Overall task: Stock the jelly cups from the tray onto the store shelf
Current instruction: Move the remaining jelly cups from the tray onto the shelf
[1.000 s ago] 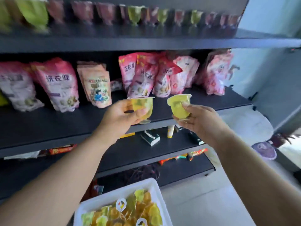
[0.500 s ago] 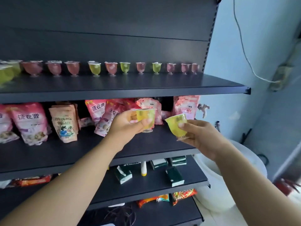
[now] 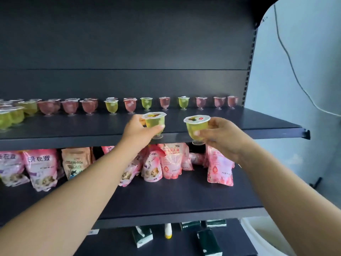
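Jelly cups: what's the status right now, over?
Left hand grips a yellow cup, right hand another. Both upright, at the top shelf front edge, not set down. Front strip bare; row of cups behind.

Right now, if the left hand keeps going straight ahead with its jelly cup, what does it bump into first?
Probably nothing soon. The left hand points over bare top shelf. Further back stands the row of jelly cups; the pink cup or green cup looks first in line, though depth is hard to judge.
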`<state>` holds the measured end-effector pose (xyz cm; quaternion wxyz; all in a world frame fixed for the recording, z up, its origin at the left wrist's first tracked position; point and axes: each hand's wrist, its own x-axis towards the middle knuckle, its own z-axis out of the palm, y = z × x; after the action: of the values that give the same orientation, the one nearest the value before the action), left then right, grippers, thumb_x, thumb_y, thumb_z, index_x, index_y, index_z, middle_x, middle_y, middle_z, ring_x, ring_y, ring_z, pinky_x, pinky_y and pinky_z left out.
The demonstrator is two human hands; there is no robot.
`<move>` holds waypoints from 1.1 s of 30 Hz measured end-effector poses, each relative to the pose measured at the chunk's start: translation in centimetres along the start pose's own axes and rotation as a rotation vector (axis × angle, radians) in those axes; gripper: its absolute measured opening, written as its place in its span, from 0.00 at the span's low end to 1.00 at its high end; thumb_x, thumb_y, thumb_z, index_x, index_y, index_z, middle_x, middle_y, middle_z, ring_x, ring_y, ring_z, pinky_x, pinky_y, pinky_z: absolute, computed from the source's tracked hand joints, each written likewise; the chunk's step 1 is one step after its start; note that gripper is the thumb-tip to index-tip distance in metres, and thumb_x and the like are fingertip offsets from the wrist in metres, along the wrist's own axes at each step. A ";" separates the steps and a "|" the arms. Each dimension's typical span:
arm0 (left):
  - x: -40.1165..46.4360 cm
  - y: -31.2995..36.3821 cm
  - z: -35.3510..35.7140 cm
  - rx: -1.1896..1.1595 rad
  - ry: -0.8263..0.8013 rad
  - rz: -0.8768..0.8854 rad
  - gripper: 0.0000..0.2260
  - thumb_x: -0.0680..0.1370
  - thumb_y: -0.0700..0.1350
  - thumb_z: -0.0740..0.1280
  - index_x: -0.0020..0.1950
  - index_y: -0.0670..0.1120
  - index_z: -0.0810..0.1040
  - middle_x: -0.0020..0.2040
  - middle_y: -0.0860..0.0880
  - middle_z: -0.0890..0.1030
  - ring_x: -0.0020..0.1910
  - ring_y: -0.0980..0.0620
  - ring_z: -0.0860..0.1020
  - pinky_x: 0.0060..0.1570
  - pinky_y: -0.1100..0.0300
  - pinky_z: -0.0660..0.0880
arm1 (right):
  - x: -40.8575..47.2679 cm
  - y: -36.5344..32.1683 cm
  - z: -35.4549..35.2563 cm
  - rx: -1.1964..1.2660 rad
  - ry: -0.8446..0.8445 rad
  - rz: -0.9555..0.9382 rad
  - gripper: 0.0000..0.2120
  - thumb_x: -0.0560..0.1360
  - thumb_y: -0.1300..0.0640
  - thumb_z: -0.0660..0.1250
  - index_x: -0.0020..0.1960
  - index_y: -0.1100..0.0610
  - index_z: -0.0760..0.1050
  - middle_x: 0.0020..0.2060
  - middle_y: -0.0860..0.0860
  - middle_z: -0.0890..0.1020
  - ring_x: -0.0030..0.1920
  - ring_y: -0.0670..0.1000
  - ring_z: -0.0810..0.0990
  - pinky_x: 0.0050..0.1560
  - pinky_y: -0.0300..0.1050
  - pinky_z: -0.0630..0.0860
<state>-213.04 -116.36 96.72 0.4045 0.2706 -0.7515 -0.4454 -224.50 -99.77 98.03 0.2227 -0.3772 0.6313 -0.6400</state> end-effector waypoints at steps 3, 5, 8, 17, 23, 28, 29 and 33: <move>4.2 -0.3 1.1 0.068 -0.016 0.019 0.05 0.71 0.43 0.72 0.42 0.50 0.77 0.42 0.52 0.80 0.43 0.55 0.76 0.40 0.64 0.71 | 5.2 -0.3 -0.4 -0.049 -0.012 -0.023 0.08 0.72 0.69 0.67 0.42 0.56 0.75 0.40 0.49 0.81 0.42 0.48 0.79 0.44 0.36 0.77; 7.8 -1.5 1.5 0.122 -0.022 -0.008 0.07 0.70 0.44 0.72 0.45 0.48 0.76 0.42 0.51 0.80 0.39 0.54 0.77 0.34 0.67 0.71 | 9.1 0.1 -0.2 -0.170 -0.020 -0.002 0.07 0.71 0.66 0.69 0.40 0.55 0.76 0.39 0.49 0.81 0.43 0.48 0.77 0.50 0.40 0.73; 13.5 -3.6 2.6 0.333 -0.040 -0.048 0.18 0.69 0.49 0.73 0.55 0.43 0.76 0.48 0.48 0.81 0.41 0.52 0.78 0.34 0.65 0.71 | 14.6 1.0 0.3 -0.242 -0.032 0.087 0.07 0.70 0.67 0.69 0.40 0.56 0.75 0.44 0.54 0.80 0.46 0.50 0.78 0.55 0.45 0.75; 24.4 -6.8 4.6 0.436 0.011 -0.189 0.26 0.66 0.53 0.75 0.59 0.41 0.74 0.55 0.46 0.79 0.53 0.48 0.77 0.47 0.59 0.71 | 28.4 4.5 2.3 -0.289 -0.059 0.182 0.13 0.65 0.63 0.74 0.48 0.56 0.75 0.54 0.59 0.81 0.57 0.57 0.79 0.62 0.55 0.74; 26.6 -8.5 4.7 0.225 -0.042 -0.246 0.34 0.56 0.52 0.79 0.57 0.43 0.70 0.54 0.48 0.78 0.53 0.52 0.76 0.57 0.53 0.75 | 32.1 5.5 3.1 -0.249 -0.119 0.164 0.13 0.67 0.63 0.74 0.42 0.53 0.71 0.50 0.54 0.79 0.58 0.56 0.78 0.64 0.53 0.72; 26.9 -9.1 4.5 0.146 -0.070 -0.270 0.43 0.45 0.55 0.72 0.59 0.44 0.72 0.54 0.45 0.79 0.53 0.49 0.79 0.56 0.50 0.77 | 32.4 5.5 3.2 -0.229 -0.120 0.146 0.14 0.70 0.66 0.71 0.39 0.52 0.69 0.46 0.53 0.78 0.60 0.56 0.76 0.64 0.53 0.72; 26.7 -8.8 4.4 0.158 -0.069 -0.272 0.42 0.46 0.55 0.72 0.59 0.44 0.71 0.54 0.45 0.79 0.53 0.49 0.79 0.56 0.51 0.77 | 32.4 5.5 3.3 -0.247 -0.112 0.134 0.14 0.69 0.65 0.71 0.38 0.51 0.69 0.44 0.52 0.78 0.60 0.57 0.76 0.64 0.53 0.72; 26.3 -8.6 4.6 0.174 -0.054 -0.265 0.31 0.62 0.46 0.76 0.61 0.43 0.68 0.56 0.46 0.77 0.55 0.50 0.77 0.55 0.54 0.75 | 32.3 5.4 3.6 -0.288 -0.070 0.118 0.14 0.70 0.65 0.70 0.36 0.52 0.67 0.39 0.52 0.77 0.61 0.58 0.75 0.63 0.56 0.73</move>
<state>-230.39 -138.43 97.47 0.2968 0.3893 -0.7555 -0.4354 -242.71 -127.26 98.97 0.2252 -0.3895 0.7296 -0.5150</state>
